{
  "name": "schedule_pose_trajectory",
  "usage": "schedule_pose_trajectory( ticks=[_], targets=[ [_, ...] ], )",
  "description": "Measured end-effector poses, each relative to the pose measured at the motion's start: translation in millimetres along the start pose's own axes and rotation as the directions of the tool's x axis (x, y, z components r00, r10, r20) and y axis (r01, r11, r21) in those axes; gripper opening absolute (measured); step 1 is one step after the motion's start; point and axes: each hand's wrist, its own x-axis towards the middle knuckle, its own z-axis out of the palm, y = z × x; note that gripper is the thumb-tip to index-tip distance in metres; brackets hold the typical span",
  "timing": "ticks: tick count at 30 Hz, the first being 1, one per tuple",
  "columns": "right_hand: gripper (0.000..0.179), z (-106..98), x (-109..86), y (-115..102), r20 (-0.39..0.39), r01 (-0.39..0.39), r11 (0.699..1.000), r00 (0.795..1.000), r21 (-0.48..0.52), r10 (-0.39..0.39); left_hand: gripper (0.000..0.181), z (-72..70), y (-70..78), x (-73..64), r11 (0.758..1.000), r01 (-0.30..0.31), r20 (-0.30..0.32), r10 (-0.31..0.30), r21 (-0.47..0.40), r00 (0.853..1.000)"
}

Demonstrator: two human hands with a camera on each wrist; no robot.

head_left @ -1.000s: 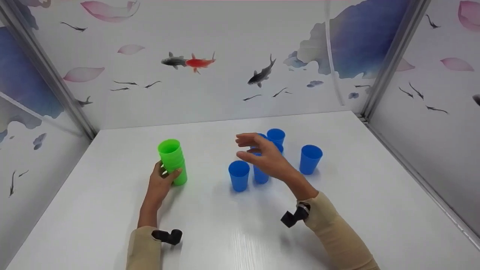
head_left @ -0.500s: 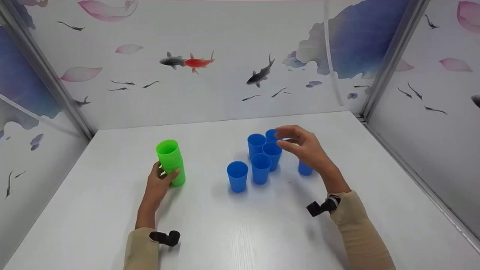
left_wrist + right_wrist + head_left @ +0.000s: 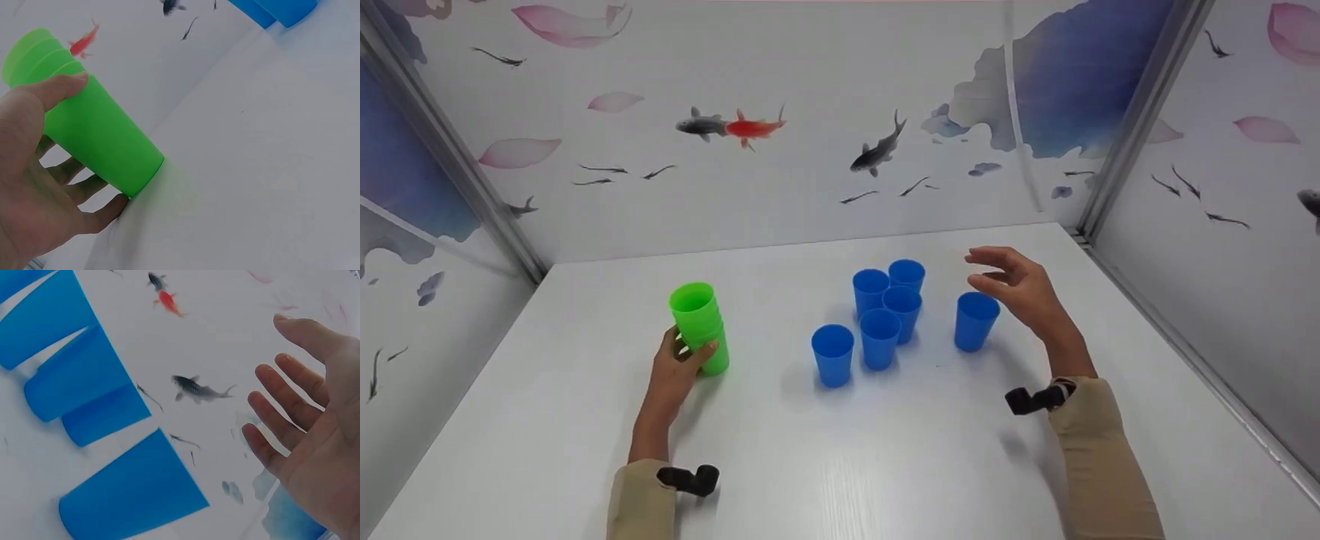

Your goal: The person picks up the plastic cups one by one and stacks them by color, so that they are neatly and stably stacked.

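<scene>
On the left of the table, my left hand (image 3: 676, 369) grips a stack of green cups (image 3: 706, 330), thumb on the near side and fingers around the far side. Several nested rims show at its top, and its base is at the tabletop in the left wrist view (image 3: 107, 129). My right hand (image 3: 1020, 289) holds nothing; its fingers are spread and slightly bent. It hovers just above and right of a single upright blue cup (image 3: 975, 324), which also shows below the palm in the right wrist view. That hand (image 3: 315, 422) is apart from the cup there.
Several more blue cups (image 3: 880, 341) stand upright in a close cluster at the middle of the white table (image 3: 825, 465). One blue cup (image 3: 833, 358) sits at the cluster's front left. Printed wall panels (image 3: 780, 195) border the table's back and sides.
My right hand has moved rightward from above the blue cluster, past the single cup, to its upper right. The left hand keeps its grip on the green stack, nearly still.
</scene>
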Motion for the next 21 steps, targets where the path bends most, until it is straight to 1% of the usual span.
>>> schedule_pose_trajectory(
  ticks=[4, 7, 11, 14, 18, 21],
  targets=[
    [0.058, -7, -0.9, 23, 0.037, -0.062, 0.998, 0.997, -0.007, 0.062, 0.087, -0.3, 0.1, 0.2, 1.000, 0.001, 0.001, -0.001, 0.004, 1.000],
    [0.062, -10, -2.5, 39, 0.084, -0.108, 0.994, 0.991, 0.022, 0.106, 0.087, 0.1, 0.0, 0.1, 1.000, 0.006, 0.008, -0.006, 0.006, 1.000],
    [0.067, -9, -4.1, 56, 0.154, -0.133, 0.989, 0.981, 0.063, 0.122, 0.089, 0.3, 0.2, -0.8, 1.000, 0.007, 0.012, -0.008, 0.010, 1.000],
    [0.071, -7, -5.8, 66, 0.197, -0.150, 0.987, 0.971, 0.063, 0.136, 0.089, 0.3, 0.1, 0.0, 1.000, 0.011, 0.013, -0.012, 0.016, 1.000],
    [0.072, -4, -8.0, 74, 0.228, -0.164, 0.984, 0.963, 0.065, 0.146, 0.087, -0.1, -0.3, 1.4, 1.000, 0.022, 0.013, -0.022, 0.013, 1.000],
    [0.071, -3, -9.3, 78, 0.236, -0.156, 0.985, 0.962, 0.069, 0.136, 0.087, -0.5, -0.3, 2.0, 1.000, 0.028, 0.012, -0.028, 0.009, 1.000]
  ],
)
